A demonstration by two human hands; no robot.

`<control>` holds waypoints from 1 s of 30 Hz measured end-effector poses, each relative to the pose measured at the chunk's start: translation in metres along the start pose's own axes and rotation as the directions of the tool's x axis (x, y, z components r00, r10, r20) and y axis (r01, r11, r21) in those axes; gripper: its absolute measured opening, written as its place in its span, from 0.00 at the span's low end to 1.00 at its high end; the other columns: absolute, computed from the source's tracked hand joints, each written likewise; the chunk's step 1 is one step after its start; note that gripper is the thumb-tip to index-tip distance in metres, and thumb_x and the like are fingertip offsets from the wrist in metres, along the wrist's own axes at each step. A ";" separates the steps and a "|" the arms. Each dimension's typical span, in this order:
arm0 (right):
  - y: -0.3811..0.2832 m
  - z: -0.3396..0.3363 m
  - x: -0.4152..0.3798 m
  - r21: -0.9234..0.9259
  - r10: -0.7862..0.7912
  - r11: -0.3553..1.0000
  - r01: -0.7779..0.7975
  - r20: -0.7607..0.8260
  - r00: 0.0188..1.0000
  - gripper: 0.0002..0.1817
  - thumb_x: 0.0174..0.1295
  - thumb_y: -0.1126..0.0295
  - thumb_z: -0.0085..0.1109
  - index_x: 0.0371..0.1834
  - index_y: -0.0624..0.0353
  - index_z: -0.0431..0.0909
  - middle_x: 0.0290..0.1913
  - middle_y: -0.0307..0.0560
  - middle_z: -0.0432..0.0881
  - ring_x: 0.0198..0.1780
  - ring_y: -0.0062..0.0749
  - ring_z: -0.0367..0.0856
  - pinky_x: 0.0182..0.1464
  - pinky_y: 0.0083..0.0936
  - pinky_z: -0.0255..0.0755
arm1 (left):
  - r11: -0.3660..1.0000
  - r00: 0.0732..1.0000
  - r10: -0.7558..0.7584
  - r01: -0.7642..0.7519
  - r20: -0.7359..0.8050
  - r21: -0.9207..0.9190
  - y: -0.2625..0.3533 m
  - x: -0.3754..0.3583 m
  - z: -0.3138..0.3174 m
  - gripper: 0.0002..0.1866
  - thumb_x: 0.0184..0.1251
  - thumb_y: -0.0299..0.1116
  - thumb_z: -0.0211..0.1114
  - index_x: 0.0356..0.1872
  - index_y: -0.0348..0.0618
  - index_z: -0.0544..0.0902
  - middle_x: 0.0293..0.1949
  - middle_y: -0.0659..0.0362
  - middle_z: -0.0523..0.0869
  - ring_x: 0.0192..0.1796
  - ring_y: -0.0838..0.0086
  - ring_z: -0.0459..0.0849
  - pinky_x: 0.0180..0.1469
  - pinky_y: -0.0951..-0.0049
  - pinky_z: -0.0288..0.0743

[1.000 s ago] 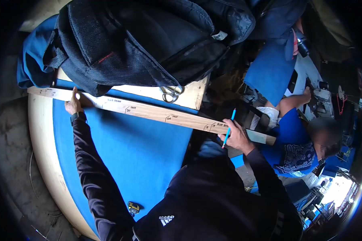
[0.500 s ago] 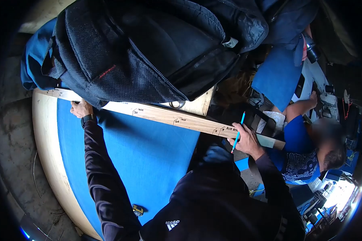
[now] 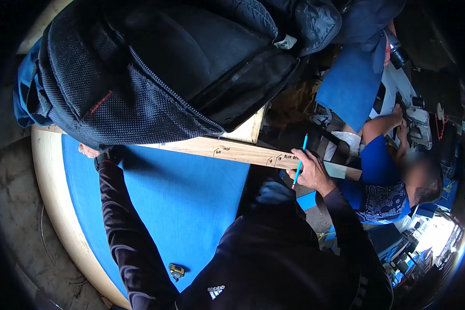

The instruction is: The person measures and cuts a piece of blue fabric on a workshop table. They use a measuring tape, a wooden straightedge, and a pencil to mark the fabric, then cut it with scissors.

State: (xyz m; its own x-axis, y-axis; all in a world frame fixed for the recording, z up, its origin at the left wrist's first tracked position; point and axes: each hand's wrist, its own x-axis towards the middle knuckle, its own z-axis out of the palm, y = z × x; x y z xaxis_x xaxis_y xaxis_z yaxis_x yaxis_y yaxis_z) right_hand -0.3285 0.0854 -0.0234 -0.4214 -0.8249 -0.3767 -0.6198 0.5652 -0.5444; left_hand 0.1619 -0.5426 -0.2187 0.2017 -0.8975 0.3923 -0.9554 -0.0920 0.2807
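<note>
My right hand [image 3: 311, 171] is closed around the right part of a long wooden strip [image 3: 191, 146] with handwritten inch marks. Between the same fingers sits a light blue pencil [image 3: 300, 161], tilted upward. My left hand [image 3: 89, 151] is at the strip's left part, just below a black backpack [image 3: 155, 77]; its fingers are partly hidden there. Below the strip stretches a blue panel [image 3: 175, 196] with a pale wooden border [image 3: 51, 191]. A yellow and black tape measure [image 3: 176, 271] lies on the blue surface near my left sleeve.
The backpack covers much of the strip's left half and a pale wooden block [image 3: 251, 126]. To the right sits another person [image 3: 385, 199] in blue clothes, close to the strip's right end. Cluttered gear surrounds them. Grey ground [image 3: 15, 206] borders the panel on the left.
The view has shifted, with the backpack now covering more of the strip and of my left hand. My right hand still holds the strip and pencil.
</note>
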 end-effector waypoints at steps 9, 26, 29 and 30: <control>0.006 0.009 -0.004 -0.055 -0.031 0.998 0.032 0.015 0.999 0.39 0.56 0.50 0.78 0.68 0.58 0.77 0.54 0.63 0.85 0.53 0.66 0.85 0.56 0.51 0.79 | 0.999 0.999 0.026 -0.027 -0.030 -0.032 -0.031 0.009 0.027 0.31 0.67 0.52 0.71 0.67 0.48 0.81 0.53 0.49 0.82 0.55 0.54 0.86 0.50 0.53 0.81; -0.056 0.032 -0.023 0.034 0.163 0.985 -0.168 0.107 0.981 0.38 0.49 0.67 0.85 0.63 0.63 0.75 0.72 0.76 0.69 0.78 0.71 0.62 0.78 0.58 0.60 | 0.925 0.990 -0.136 0.119 -0.023 -0.361 0.058 -0.046 -0.114 0.31 0.78 0.44 0.62 0.76 0.38 0.73 0.67 0.43 0.78 0.68 0.47 0.76 0.71 0.46 0.66; -0.058 0.031 -0.023 0.061 0.182 0.980 -0.191 0.129 0.975 0.38 0.51 0.68 0.83 0.65 0.63 0.74 0.74 0.76 0.66 0.80 0.70 0.59 0.79 0.57 0.58 | 0.942 0.975 -0.196 0.218 0.105 -0.257 0.078 -0.044 -0.134 0.38 0.73 0.53 0.66 0.77 0.39 0.72 0.69 0.43 0.77 0.70 0.45 0.74 0.71 0.44 0.65; -0.057 0.034 -0.024 0.060 0.182 0.980 -0.191 0.128 0.975 0.38 0.52 0.69 0.83 0.66 0.63 0.74 0.75 0.76 0.65 0.80 0.70 0.58 0.80 0.57 0.58 | 0.934 0.961 -0.251 0.273 0.119 -0.229 0.089 -0.042 -0.139 0.48 0.63 0.61 0.72 0.77 0.38 0.70 0.72 0.42 0.74 0.72 0.44 0.72 0.73 0.43 0.63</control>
State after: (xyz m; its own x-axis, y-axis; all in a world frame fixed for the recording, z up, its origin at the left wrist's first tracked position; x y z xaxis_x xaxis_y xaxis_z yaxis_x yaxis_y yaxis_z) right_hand -0.2609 0.0729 -0.0086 -0.4394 -0.7006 -0.5622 -0.4866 0.7117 -0.5066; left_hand 0.0988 -0.4532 -0.0885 0.4083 -0.8903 0.2019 -0.7882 -0.2321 0.5700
